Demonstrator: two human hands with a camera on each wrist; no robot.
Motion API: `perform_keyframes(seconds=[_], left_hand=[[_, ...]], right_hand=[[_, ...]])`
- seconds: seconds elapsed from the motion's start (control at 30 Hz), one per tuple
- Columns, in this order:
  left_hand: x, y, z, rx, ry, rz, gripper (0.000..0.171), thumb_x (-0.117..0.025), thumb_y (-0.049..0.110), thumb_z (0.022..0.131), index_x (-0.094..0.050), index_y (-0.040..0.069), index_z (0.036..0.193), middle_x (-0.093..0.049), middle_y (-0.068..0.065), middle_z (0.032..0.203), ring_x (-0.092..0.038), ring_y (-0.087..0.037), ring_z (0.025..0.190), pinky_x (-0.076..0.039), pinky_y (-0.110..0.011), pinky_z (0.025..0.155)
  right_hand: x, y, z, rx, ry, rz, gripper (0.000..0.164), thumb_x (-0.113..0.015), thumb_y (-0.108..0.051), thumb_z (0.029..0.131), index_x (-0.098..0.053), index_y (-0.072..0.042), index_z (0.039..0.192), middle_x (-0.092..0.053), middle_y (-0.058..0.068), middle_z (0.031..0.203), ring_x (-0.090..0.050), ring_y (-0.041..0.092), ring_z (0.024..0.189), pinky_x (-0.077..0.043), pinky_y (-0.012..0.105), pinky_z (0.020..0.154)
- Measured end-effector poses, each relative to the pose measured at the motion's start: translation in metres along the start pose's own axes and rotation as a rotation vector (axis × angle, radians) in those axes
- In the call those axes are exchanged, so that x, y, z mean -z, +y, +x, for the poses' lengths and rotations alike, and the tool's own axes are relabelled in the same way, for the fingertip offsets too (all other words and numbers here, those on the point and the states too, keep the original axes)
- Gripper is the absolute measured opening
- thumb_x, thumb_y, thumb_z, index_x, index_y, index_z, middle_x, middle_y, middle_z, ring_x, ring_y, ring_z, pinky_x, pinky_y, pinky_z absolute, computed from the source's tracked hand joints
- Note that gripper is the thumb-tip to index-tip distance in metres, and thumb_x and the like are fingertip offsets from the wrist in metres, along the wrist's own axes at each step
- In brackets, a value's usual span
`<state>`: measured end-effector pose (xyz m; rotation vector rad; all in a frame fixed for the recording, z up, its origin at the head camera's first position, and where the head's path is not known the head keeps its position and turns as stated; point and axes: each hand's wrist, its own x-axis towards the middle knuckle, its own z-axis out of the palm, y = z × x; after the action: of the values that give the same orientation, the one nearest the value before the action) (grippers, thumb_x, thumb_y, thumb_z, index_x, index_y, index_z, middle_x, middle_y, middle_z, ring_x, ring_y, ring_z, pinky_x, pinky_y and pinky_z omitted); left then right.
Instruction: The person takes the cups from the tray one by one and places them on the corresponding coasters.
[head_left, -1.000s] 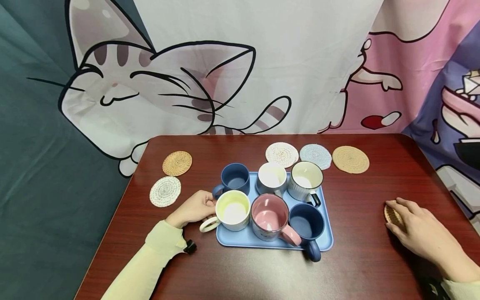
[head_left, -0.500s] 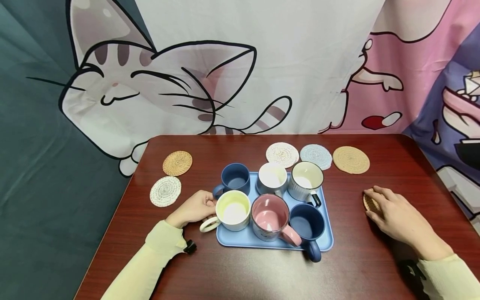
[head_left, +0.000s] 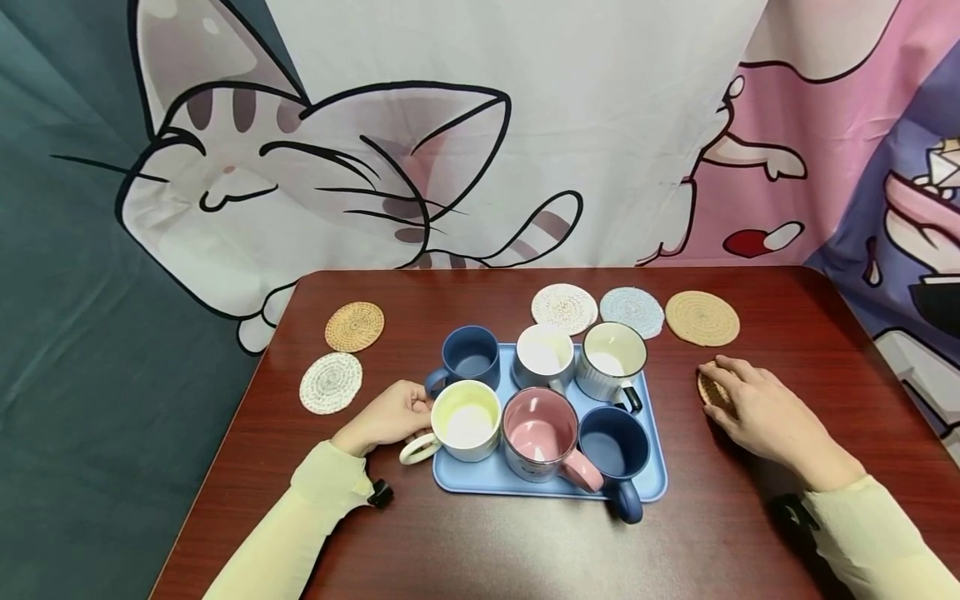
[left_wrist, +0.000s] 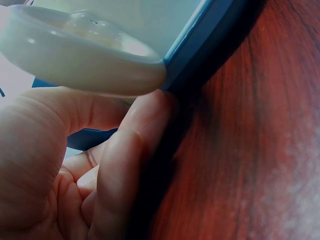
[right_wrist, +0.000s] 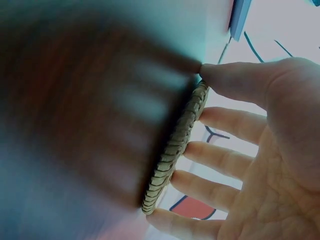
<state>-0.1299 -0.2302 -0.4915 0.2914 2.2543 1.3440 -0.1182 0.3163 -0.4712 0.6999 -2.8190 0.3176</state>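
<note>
Gripping round woven coaster (right_wrist: 172, 147) by its rim, right hand (head_left: 768, 417), right of frame centre | left hand (head_left: 392, 413): fingers curled at left edge of blue tray (head_left: 480, 485), pinch can't be confirmed | best moved low and level, 5 fingertips spread evenly, without bumping tan coaster (head_left: 702, 318) at upper right

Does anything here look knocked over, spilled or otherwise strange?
I see no spill, and all six mugs stand upright. The one mildly odd thing is the untidy loading: the handles point different ways, and those of the yellow-lined mug and front navy mug jut past the rim of the blue tray.
</note>
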Motion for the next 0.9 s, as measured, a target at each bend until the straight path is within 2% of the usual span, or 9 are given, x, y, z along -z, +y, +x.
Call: perform_keyframes(seconds=[0.33, 0.9], left_hand=[[-0.001, 0.001, 0.0, 0.007, -0.011, -0.025, 0.021, -0.071, 0.016, 0.095, -0.066, 0.002, 0.08, -0.064, 0.003, 0.059, -0.059, -0.005, 0.053, -0.048, -0.019, 0.051], [-0.001, 0.0, -0.001, -0.003, -0.009, -0.021, 0.022, -0.072, 0.015, 0.095, -0.066, 0.004, 0.076, -0.06, 0.003, 0.057, -0.057, -0.006, 0.053, -0.048, -0.019, 0.052]], right_hand=[[-0.002, -0.006, 0.012, 0.001, -0.023, -0.001, 0.057, -0.086, -0.015, 0.076, -0.066, 0.003, 0.127, -0.062, 0.034, 0.127, -0.062, 0.054, 0.107, -0.048, 0.065, 0.095], [-0.003, -0.006, 0.016, 0.003, -0.029, -0.001, 0.058, -0.086, -0.014, 0.076, -0.066, 0.003, 0.128, -0.061, 0.034, 0.129, -0.062, 0.056, 0.108, -0.048, 0.067, 0.095]])
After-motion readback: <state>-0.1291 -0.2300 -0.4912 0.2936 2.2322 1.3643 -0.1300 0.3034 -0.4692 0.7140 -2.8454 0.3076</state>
